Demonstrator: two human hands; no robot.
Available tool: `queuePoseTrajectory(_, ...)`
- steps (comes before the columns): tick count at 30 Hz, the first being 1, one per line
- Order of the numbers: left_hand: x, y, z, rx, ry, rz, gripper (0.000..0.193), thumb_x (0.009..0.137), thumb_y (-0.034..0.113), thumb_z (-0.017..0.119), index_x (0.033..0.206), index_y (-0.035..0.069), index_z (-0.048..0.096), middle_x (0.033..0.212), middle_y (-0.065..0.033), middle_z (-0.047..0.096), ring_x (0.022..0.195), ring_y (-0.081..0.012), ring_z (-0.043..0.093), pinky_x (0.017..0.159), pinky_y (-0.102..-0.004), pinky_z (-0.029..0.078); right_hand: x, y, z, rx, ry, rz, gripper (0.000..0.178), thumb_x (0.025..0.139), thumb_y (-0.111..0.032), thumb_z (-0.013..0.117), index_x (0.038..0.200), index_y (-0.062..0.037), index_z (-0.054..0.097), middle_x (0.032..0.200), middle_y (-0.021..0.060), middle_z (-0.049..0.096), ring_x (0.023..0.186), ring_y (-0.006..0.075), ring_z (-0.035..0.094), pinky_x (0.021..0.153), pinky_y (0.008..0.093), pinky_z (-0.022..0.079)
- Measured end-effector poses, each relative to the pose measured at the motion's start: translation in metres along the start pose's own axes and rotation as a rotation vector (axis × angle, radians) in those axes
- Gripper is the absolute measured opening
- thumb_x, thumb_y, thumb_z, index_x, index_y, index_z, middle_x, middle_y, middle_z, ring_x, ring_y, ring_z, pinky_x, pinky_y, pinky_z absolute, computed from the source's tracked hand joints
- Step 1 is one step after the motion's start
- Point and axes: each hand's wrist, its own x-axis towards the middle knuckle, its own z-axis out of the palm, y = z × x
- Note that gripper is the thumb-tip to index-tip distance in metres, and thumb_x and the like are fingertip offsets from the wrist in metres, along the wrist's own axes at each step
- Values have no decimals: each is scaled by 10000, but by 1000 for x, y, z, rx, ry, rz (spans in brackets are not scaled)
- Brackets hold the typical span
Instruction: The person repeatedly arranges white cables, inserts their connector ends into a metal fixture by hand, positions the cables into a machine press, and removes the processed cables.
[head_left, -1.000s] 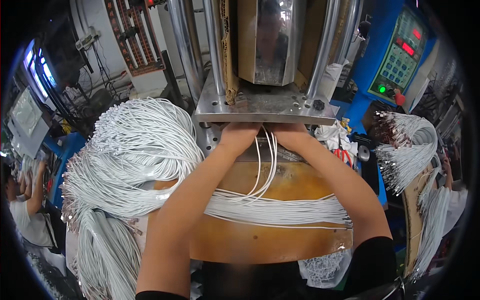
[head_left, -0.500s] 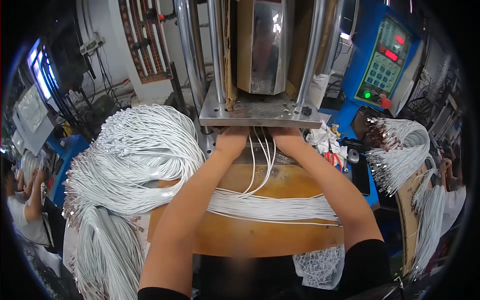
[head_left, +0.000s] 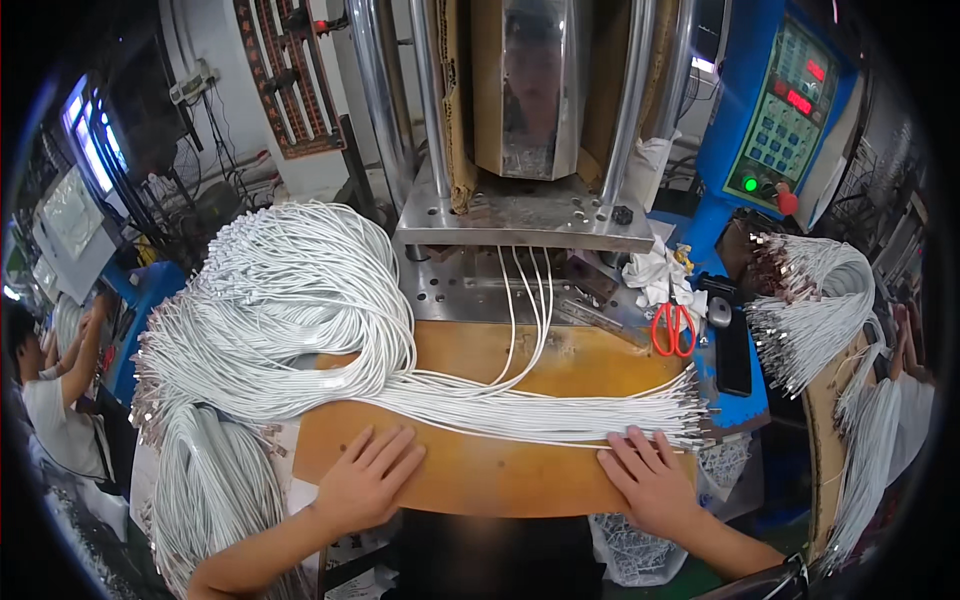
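My left hand (head_left: 368, 478) lies flat on the brown board (head_left: 480, 480), fingers stretched toward the row of white cables. My right hand (head_left: 652, 485) rests at the board's right side, fingers spread, their tips at the lower edge of the white cables (head_left: 540, 412) near the metal-tipped ends. Neither hand holds anything. Several single cables (head_left: 545, 300) rise from the row and run under the metal plate (head_left: 520, 225) of the press; their far ends are hidden there.
A large heap of white cables (head_left: 290, 300) fills the left side. Red-handled scissors (head_left: 674, 330), a black phone (head_left: 733, 355) and crumpled white cloth (head_left: 655, 272) lie at right. A blue control panel (head_left: 785, 110) stands behind; more cables (head_left: 820, 310) hang far right. Another person (head_left: 60, 410) works at left.
Both hands have come back from under the press plate to the board's near edge and now lie open. The cables reaching under the plate stay there.
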Motion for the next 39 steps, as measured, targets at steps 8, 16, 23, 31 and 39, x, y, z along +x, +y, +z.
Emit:
queuePoseTrajectory(8, -6, 3, 6, 126, -24, -25, 697, 736, 217, 708, 1375, 47, 490, 1449, -189, 443, 1341, -341, 437, 1122, -521, 305, -3, -2, 3, 61, 55, 18, 746, 684, -192, 739, 1380, -81, 494, 1464, 145, 445, 1375, 382, 380, 1146, 538, 254)
queuePoseTrajectory(16, -7, 5, 6, 103, -15, -45, 729, 720, 193, 722, 1391, 54, 474, 1463, -174, 431, 1358, -332, 417, 1136, -518, 285, -5, -3, 6, 79, 107, 27, 734, 701, -176, 729, 1387, -78, 485, 1467, 144, 442, 1383, 385, 369, 1150, 504, 266)
queuePoseTrajectory(23, 8, 17, 0, -9, -14, 12, 693, 745, 230, 754, 1361, 40, 501, 1434, -178, 457, 1339, -349, 430, 1119, -493, 323, -5, -19, -3, 239, 96, -18, 736, 745, -229, 739, 1405, -63, 457, 1471, 167, 429, 1381, 391, 370, 1147, 508, 269)
queuePoseTrajectory(31, 168, 107, 23, -390, 339, 314, 547, 823, 342, 731, 1227, 10, 569, 1258, -198, 578, 1174, -366, 548, 1014, -439, 434, 79, 22, 12, 448, 301, -68, 658, 747, -341, 739, 1278, -15, 525, 1267, 202, 555, 1221, 396, 495, 1051, 496, 383)
queuePoseTrajectory(39, 148, 66, 39, -184, 227, 70, 639, 824, 460, 708, 1195, -42, 574, 1254, -249, 583, 1158, -403, 563, 1000, -458, 442, 6, 79, 2, 154, 404, 197, 605, 732, -445, 763, 1166, -50, 617, 1156, 187, 614, 1142, 374, 541, 1000, 476, 412)
